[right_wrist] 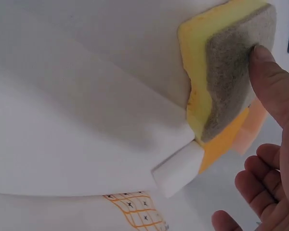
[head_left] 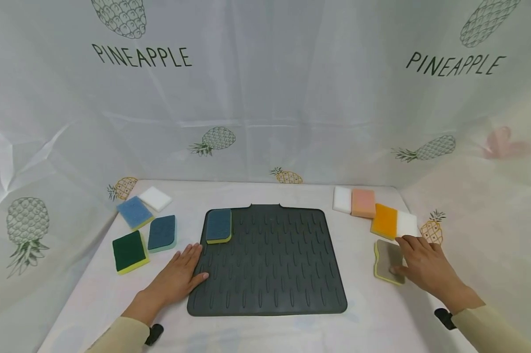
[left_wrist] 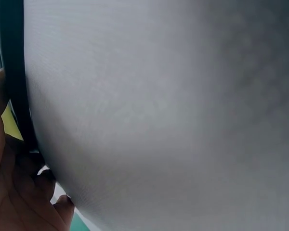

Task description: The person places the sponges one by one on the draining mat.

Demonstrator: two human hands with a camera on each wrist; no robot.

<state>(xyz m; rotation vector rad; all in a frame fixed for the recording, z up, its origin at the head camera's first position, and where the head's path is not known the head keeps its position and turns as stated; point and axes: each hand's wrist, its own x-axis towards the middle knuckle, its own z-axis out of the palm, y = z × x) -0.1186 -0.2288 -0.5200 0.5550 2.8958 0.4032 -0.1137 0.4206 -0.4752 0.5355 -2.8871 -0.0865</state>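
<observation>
A dark grey ribbed mat (head_left: 270, 274) lies mid-table with a blue-and-yellow sponge (head_left: 219, 225) on its upper left corner. My left hand (head_left: 175, 277) rests on the mat's left edge, fingers extended; in the left wrist view that hand (left_wrist: 24, 192) shows beside the dark rim. On the right, a grey-and-yellow sponge (head_left: 389, 262) with wavy sides lies under my right hand (head_left: 426, 264). The right wrist view shows the thumb touching the grey face of this sponge (right_wrist: 236, 72), while the visible fingers (right_wrist: 255, 187) stay off it, loosely bent.
Left of the mat lie a green sponge (head_left: 130, 251), two blue sponges (head_left: 162, 233) and a white block (head_left: 155, 198). On the right are an orange sponge (head_left: 384, 221), a peach one (head_left: 363, 203) and two white blocks (head_left: 342, 199). Pineapple-print sheeting (head_left: 292, 98) rises behind.
</observation>
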